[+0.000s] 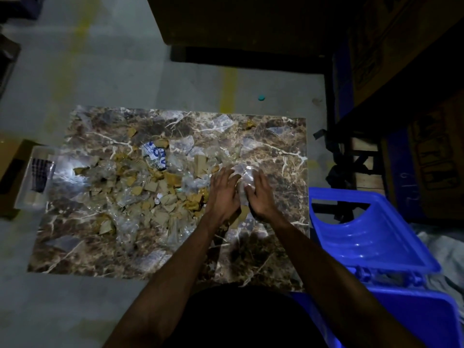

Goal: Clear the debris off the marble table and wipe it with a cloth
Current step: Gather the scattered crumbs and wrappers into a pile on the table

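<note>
**Head view: both hands gathering plastic at the table's right side**

Nearest me, a blue bin (371,237) stands open just beside the marble table (276,136), I judge to catch scraps. My left hand (223,189) and right hand (261,194) reach forward palms down, fingers spread and cupped around a clear plastic wad (244,177). Further left, debris (155,182) of cardboard and film lies heaped mid-table. I see no cloth.

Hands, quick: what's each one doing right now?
Left hand: open, fingers spread, pressing against clear plastic wrap.
Right hand: open, cupping the same wrap.
</note>
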`<state>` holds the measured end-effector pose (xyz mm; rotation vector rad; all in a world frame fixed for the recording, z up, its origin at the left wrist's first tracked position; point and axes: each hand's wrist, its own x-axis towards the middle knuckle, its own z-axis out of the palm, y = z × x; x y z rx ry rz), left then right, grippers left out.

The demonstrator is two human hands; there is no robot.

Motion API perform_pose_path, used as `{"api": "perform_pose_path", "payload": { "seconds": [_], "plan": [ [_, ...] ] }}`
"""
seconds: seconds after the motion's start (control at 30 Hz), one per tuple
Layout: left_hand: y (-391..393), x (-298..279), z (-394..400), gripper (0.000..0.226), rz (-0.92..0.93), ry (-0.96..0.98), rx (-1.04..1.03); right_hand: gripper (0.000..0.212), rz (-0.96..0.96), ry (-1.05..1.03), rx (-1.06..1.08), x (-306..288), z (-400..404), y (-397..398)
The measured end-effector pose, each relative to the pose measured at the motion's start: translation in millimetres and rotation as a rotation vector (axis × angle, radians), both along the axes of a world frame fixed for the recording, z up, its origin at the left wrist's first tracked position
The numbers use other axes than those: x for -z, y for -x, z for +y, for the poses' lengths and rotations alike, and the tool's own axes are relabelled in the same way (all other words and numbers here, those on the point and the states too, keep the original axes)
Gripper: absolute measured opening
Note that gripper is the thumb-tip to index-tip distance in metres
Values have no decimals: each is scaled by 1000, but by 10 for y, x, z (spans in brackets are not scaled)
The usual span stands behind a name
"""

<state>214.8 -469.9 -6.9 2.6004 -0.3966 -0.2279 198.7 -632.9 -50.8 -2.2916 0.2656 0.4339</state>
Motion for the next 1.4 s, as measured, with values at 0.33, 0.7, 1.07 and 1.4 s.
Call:
{"api": "perform_pose_path", "payload": {
  "seconds": [0.33,0.7,1.07,1.4],
  "plan": [
    [-226,36,288,43,-20,145,-77,40,-259,-89,120,-208,46,-593],
    [-547,2,461,54,25,350,-157,76,-114,182,33,64,-204,-2109],
    [-562,72,510,54,116,364,-193,61,-63,81,-250,-99,229,-970],
    [-57,-87,933,45,22,490,-355,52,-35,-113,276,-231,430,81]
  ]
}}
